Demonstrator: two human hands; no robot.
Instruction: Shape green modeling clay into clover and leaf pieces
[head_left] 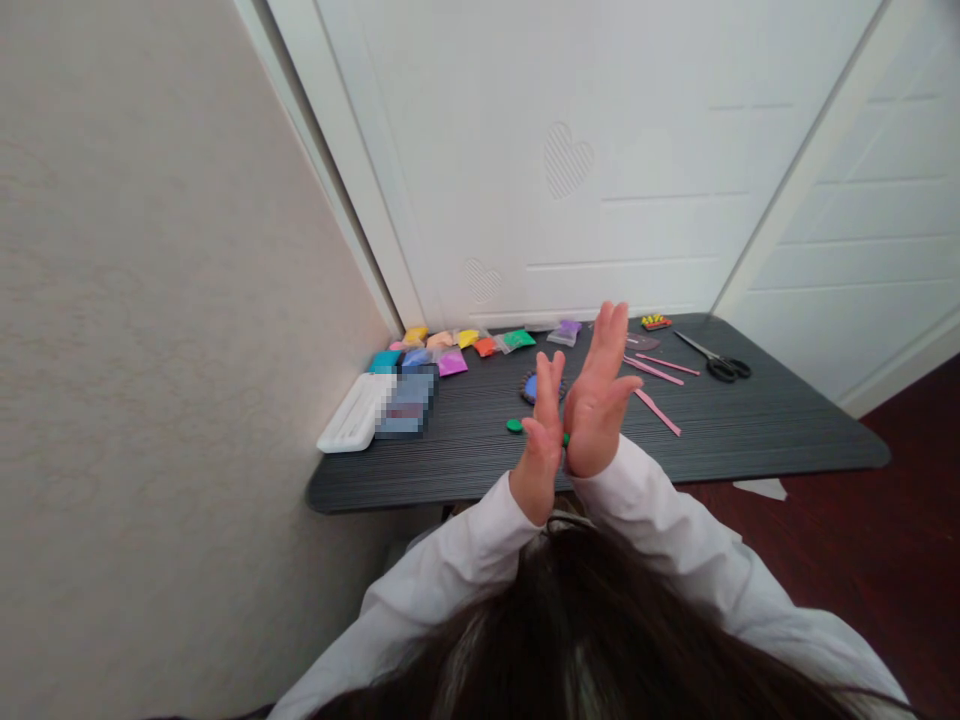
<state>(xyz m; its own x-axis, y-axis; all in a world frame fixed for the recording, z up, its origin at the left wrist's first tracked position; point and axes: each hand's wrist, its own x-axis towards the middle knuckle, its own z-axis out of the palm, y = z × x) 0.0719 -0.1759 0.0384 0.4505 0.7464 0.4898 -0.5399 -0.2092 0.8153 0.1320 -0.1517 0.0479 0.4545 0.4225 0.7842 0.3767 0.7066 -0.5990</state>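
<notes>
My left hand [545,430] and my right hand [598,400] stand upright over the table, palms facing each other, fingers stretched out. Between the palms, near their heels, a small lump of green clay [566,439] shows; the palms hide most of it. To the left of my left hand, a flat green clay disc [514,426] lies on the table. Just behind my left fingers sits a round piece with a blue middle and a dark beaded rim [529,386], partly covered by them.
Several colourful clay packets, one of them green [517,340], line the back of the dark table [420,485]. At left are a white case [352,415] and a blurred box [409,405]. Pink modelling tools [658,412], scissors [716,362] and a yellow-red piece [655,322] lie right.
</notes>
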